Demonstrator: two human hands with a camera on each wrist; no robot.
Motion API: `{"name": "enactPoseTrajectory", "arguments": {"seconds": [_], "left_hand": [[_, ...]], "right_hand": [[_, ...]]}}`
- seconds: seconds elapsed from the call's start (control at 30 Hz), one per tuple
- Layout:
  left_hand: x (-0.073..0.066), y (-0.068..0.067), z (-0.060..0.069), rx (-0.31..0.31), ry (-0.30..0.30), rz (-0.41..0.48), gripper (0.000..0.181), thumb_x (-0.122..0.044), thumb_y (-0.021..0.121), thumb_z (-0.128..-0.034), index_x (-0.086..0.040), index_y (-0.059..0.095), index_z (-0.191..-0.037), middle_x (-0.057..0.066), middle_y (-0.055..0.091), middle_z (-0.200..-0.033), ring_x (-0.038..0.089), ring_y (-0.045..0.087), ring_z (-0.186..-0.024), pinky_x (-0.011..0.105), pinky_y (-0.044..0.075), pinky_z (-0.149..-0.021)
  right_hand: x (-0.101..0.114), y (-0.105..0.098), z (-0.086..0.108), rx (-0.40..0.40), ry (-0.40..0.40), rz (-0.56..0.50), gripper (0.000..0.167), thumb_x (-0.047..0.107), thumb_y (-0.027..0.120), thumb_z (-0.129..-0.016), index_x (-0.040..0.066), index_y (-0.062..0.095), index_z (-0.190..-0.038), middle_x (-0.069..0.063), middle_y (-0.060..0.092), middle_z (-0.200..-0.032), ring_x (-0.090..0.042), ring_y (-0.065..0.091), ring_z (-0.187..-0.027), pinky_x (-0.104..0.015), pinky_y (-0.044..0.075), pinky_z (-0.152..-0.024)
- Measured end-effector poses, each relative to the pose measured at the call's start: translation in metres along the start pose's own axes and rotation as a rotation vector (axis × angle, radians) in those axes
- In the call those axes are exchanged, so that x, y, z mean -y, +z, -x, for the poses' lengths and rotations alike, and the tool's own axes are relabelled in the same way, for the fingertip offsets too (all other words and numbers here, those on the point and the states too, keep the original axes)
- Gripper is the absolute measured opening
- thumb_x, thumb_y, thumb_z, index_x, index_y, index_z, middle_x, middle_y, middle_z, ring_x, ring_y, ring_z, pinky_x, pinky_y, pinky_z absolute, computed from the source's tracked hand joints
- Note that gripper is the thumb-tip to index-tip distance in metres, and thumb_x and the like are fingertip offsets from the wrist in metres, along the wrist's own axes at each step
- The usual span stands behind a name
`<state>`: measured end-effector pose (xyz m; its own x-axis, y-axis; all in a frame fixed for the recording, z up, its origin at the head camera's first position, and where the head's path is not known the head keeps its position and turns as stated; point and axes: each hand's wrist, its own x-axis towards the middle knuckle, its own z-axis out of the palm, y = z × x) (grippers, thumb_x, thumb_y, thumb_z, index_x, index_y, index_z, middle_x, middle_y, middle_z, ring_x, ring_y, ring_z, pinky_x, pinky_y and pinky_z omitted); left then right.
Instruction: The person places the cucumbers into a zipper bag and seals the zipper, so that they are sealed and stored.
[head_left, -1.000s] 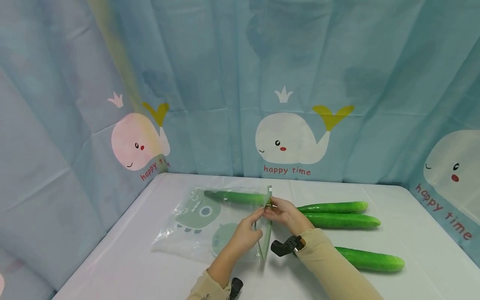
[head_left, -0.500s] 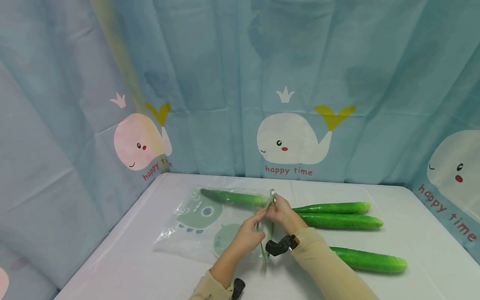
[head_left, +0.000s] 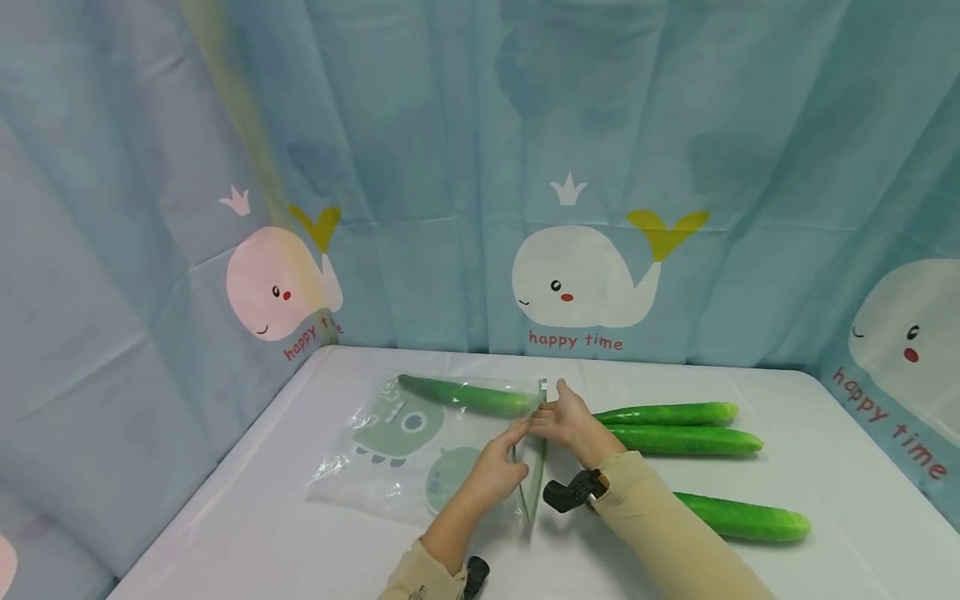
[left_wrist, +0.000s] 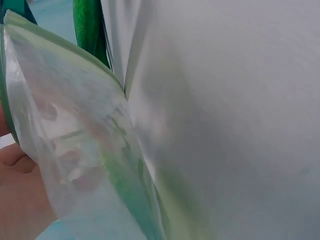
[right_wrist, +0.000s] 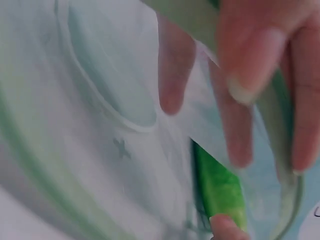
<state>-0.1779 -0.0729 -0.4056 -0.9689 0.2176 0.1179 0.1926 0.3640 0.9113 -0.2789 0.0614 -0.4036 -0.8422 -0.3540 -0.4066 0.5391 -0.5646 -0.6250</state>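
At the far left, a pale blue curtain (head_left: 420, 125) bore a pink-tinged whale (head_left: 262, 275) above the corner of your white worktop (head_left: 262, 492). Next came the clear bag (head_left: 420, 446), lying on the worktop with its mouth toward your right, printed with two green cartoon figures. Inside it, along the far side, lay one cucumber (head_left: 465, 395), its dark tapered end to the left and its pale end near the mouth. Your left hand (head_left: 491, 475) grasped the near rim of the bag between thumb and fingers, its fingertips showing through the film in the left wrist view.

Just beyond it, your right hand (head_left: 566, 421) was released, thumb raised, its straight fingers touching the mouth; the right wrist view showed them spread about the green rim. A black wrist camera (head_left: 572, 492) sat against your tan right sleeve (head_left: 667, 525). Behind that hand, a second whale, white, was printed on the curtain. Farther right, two cucumbers (head_left: 682, 440) lay side by side on the worktop, their left ends hidden by your arm, and a single cucumber (head_left: 750, 518) lay nearer you, partly behind your sleeve.
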Motion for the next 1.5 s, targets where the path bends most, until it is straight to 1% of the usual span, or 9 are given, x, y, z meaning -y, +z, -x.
{"name": "enactPoseTrajectory", "arguments": {"seconds": [0.07,0.23,0.57,0.7,0.83,0.93,1.07,1.37,1.5], "left_hand": [[0.001,0.0,0.0,0.002,-0.01,0.0,0.063,0.011,0.054,-0.079,0.008,0.043,-0.141,0.02,0.035,-0.152,0.043,0.027,-0.14,0.058,0.026,-0.109],[0.004,0.001,-0.001,-0.006,-0.017,-0.013,0.061,0.011,0.054,-0.0809,0.01,0.043,-0.141,0.021,0.036,-0.151,0.043,0.028,-0.139,0.057,0.025,-0.11],[0.001,0.0,-0.001,-0.008,-0.024,0.002,0.061,0.009,0.056,-0.0824,0.009,0.041,-0.141,0.021,0.033,-0.153,0.044,0.026,-0.14,0.058,0.021,-0.111],[0.002,-0.001,-0.001,0.003,-0.02,0.019,0.062,0.009,0.053,-0.0816,0.011,0.04,-0.142,0.022,0.031,-0.153,0.045,0.024,-0.14,0.057,0.02,-0.111],[0.003,0.0,-0.001,0.002,-0.017,0.023,0.061,0.009,0.052,-0.0811,0.012,0.039,-0.141,0.023,0.031,-0.153,0.044,0.024,-0.14,0.057,0.02,-0.112],[0.004,-0.001,-0.001,-0.003,-0.016,0.022,0.062,0.009,0.052,-0.0807,0.013,0.039,-0.141,0.022,0.032,-0.153,0.044,0.024,-0.14,0.056,0.02,-0.112],[0.005,-0.002,-0.002,-0.011,-0.016,0.024,0.063,0.008,0.054,-0.0803,0.012,0.04,-0.141,0.022,0.031,-0.153,0.044,0.024,-0.14,0.057,0.019,-0.112],[0.007,-0.009,-0.001,0.009,-0.061,0.044,0.065,0.004,0.058,-0.0843,0.008,0.035,-0.145,0.022,0.026,-0.155,0.046,0.027,-0.139,0.056,0.02,-0.111],[0.012,-0.013,-0.001,0.026,-0.111,0.12,0.068,0.006,0.058,-0.0862,0.008,0.029,-0.148,0.023,0.019,-0.157,0.046,0.023,-0.14,0.054,0.022,-0.111]], "right_hand": [[0.004,-0.003,0.006,-0.016,-0.012,0.034,0.078,0.046,0.012,-0.103,-0.014,-0.012,-0.146,-0.037,-0.008,-0.153,-0.047,0.001,-0.143,-0.051,0.009,-0.115],[0.017,-0.011,0.026,0.008,-0.057,0.139,0.074,0.043,0.012,-0.104,-0.014,-0.01,-0.147,-0.038,-0.005,-0.153,-0.05,0.008,-0.142,-0.052,0.011,-0.115],[0.05,-0.037,0.065,0.051,-0.137,0.477,0.076,0.047,0.015,-0.104,-0.01,0.001,-0.15,-0.035,0.015,-0.153,-0.043,0.023,-0.14,-0.052,0.022,-0.112],[0.063,-0.056,0.076,0.095,-0.185,0.641,0.083,0.053,0.019,-0.101,-0.012,0.005,-0.15,-0.036,0.022,-0.151,-0.04,0.035,-0.136,-0.052,0.03,-0.109],[0.077,-0.077,0.088,0.15,-0.258,0.79,0.087,0.056,0.024,-0.1,-0.016,0.013,-0.147,-0.033,0.041,-0.143,-0.031,0.055,-0.123,-0.048,0.042,-0.102],[0.084,-0.089,0.099,0.123,-0.314,0.888,0.084,0.055,0.025,-0.101,-0.017,0.02,-0.145,-0.029,0.052,-0.134,-0.024,0.062,-0.112,-0.044,0.048,-0.095],[0.092,-0.106,0.113,0.078,-0.356,1.03,0.081,0.053,0.023,-0.102,-0.017,0.027,-0.142,-0.028,0.055,-0.13,-0.022,0.064,-0.108,-0.04,0.051,-0.09],[0.122,-0.162,0.143,0.272,-0.332,1.199,0.069,0.039,0.011,-0.106,-0.02,0.024,-0.142,-0.031,0.05,-0.134,-0.007,0.061,-0.109,-0.032,0.052,-0.086],[0.134,-0.185,0.152,0.322,-0.321,1.3,0.06,0.031,0.013,-0.108,-0.015,0.025,-0.145,-0.013,0.056,-0.136,0.001,0.057,-0.113,-0.028,0.051,-0.086]]}}
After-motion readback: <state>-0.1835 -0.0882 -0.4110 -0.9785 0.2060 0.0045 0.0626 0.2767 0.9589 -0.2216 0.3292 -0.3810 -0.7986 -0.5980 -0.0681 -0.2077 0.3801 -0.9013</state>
